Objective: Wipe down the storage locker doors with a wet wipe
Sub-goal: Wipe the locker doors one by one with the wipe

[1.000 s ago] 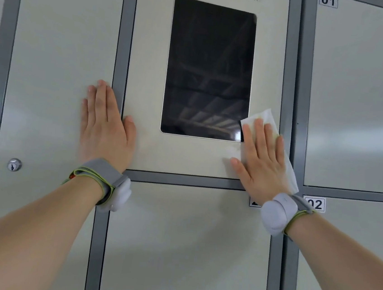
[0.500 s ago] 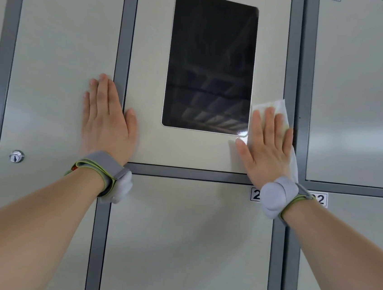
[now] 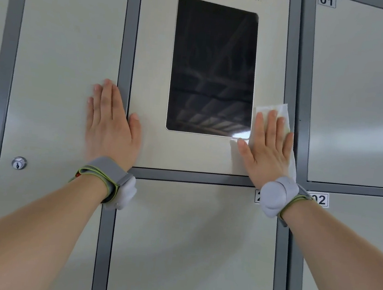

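White wet wipe point(image 3: 284, 111): lying flat, long axis upright, on the centre locker door point(image 3: 153, 70), just right of its dark screen point(image 3: 213, 66); right hand point(image 3: 267, 153) is pressing it, fingers spread; left hand point(image 3: 111, 127) is bracing flat, holding nothing, well apart.

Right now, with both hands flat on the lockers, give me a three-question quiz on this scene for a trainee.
1. True or false: the left hand lies flat, fingers straight, holding nothing.
2. Pick one: the wet wipe under the right hand sits A) left of the dark screen, B) by the screen's lower right corner, C) on the door marked 02.
3. Fill in: the label on the upper right door reads ___.

Key: 1 true; 2 B; 3 01.
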A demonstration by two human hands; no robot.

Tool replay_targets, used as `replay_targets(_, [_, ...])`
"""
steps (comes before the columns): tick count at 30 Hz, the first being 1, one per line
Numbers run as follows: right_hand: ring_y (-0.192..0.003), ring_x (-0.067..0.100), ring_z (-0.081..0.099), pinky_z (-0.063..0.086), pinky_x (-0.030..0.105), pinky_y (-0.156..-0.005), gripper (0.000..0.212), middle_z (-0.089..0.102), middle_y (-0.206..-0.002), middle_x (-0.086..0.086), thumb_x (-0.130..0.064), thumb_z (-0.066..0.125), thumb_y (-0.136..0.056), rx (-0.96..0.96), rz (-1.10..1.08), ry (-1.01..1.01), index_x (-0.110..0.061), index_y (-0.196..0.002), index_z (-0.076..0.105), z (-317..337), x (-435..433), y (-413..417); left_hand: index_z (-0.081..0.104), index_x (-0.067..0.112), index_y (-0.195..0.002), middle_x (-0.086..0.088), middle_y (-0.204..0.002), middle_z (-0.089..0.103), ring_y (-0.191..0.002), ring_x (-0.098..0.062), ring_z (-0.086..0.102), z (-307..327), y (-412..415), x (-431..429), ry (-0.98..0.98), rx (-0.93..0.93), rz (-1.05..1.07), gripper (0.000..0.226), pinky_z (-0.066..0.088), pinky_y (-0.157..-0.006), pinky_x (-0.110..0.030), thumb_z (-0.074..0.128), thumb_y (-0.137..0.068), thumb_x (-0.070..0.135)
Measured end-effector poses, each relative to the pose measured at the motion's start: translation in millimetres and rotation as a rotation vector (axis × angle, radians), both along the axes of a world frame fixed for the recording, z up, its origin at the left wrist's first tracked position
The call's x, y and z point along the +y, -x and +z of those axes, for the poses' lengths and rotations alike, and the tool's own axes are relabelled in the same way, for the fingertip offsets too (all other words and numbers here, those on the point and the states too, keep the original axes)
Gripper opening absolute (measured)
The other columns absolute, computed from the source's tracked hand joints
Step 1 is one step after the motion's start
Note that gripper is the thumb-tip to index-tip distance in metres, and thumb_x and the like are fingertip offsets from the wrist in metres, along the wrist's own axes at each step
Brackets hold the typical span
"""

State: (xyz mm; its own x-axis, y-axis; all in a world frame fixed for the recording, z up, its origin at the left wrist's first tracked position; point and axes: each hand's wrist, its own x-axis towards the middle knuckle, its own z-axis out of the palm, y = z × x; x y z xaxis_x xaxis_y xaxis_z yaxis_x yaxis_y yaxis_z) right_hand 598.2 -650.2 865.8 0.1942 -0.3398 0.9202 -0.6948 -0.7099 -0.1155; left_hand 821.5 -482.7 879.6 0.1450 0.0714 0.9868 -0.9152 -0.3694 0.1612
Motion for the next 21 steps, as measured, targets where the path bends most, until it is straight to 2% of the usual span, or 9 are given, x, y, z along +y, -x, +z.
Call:
replay_targets(2, [-0.143, 0.021, -0.021, -0.020, 0.037, -0.112, 0.077, -0.021, -0.156, 0.001, -0.070, -0.005, -0.079, 0.036, 0.017, 0.011, -0.028, -0.141, -0.023, -12, 2, -1, 0.017, -0.005, -0.147, -0.017, -0.156, 0.015, -0.145, -0.032, 0.009, 0, -1, 0, -0.001, 0.001, -0.001, 0.064, -0.001, -0.118, -0.034, 0.024, -0.092, 0.027])
replay_targets(5, [-0.143, 0.022, -0.021, -0.020, 0.039, -0.112, 0.083, -0.022, -0.154, 0.000, -0.076, -0.014, -0.077, 0.071, 0.025, 0.024, -0.025, -0.143, -0.019, -29, 5, -4, 0.018, -0.006, -0.146, -0.017, -0.156, 0.015, -0.145, -0.033, 0.009, 1, -1, 1, -0.007, 0.002, -0.010, 0.063, -0.001, -0.118, -0.035, 0.025, -0.092, 0.026])
replay_targets(12, [-0.138, 0.016, -0.030, -0.022, 0.040, -0.113, 0.084, -0.029, -0.149, -0.005, -0.075, -0.019, -0.075, 0.184, 0.071, 0.049, -0.025, -0.143, -0.019, -54, 15, -10, 0.019, -0.006, -0.146, -0.018, -0.156, 0.017, -0.145, -0.033, 0.011, 1, -3, 3, -0.015, -0.004, -0.044, 0.062, 0.000, -0.117, -0.035, 0.027, -0.092, 0.025])
replay_targets(17, [-0.142, 0.021, -0.025, -0.021, 0.039, -0.112, 0.073, -0.023, -0.155, -0.001, -0.069, -0.005, -0.080, 0.032, 0.042, -0.026, -0.032, -0.139, -0.024, -28, 14, -14, 0.020, -0.005, -0.146, -0.017, -0.155, 0.017, -0.145, -0.032, 0.011, -1, -6, 7, -0.030, -0.017, -0.061, 0.063, 0.000, -0.117, -0.033, 0.024, -0.091, 0.026])
replay_targets(21, [-0.142, 0.023, -0.024, -0.020, 0.042, -0.113, 0.077, -0.024, -0.155, 0.001, -0.068, -0.003, -0.080, 0.024, 0.031, -0.032, -0.026, -0.142, -0.023, -32, 22, -22, 0.017, -0.004, -0.147, -0.016, -0.156, 0.014, -0.145, -0.030, 0.008, -1, -6, 7, -0.051, -0.010, -0.064, 0.063, -0.003, -0.117, -0.032, 0.025, -0.091, 0.025])
